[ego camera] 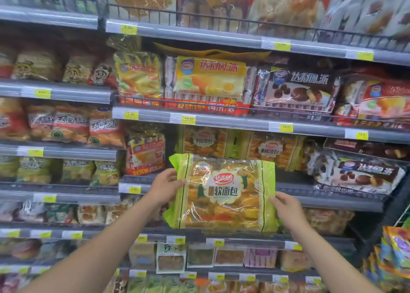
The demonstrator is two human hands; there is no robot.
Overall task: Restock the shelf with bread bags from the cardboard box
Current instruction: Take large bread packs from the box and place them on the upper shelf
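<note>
With the left hand and right hand gripping the bread bag by its side edges at centre frame, the slick wrapper could slip or snag on the shelf rail.

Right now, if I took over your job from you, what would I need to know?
Left hand: grips the left edge of the bread bag.
Right hand: pinches the bag's right edge.
The bag is held upright in the air, in front of the shelf, not yet on it.
Two matching bags already stand at the back of that shelf.
The cardboard box is out of view, so I cannot tell how many bags remain.
To do: probably set this bag in front of the matching ones, then fetch the next from the box.
</note>
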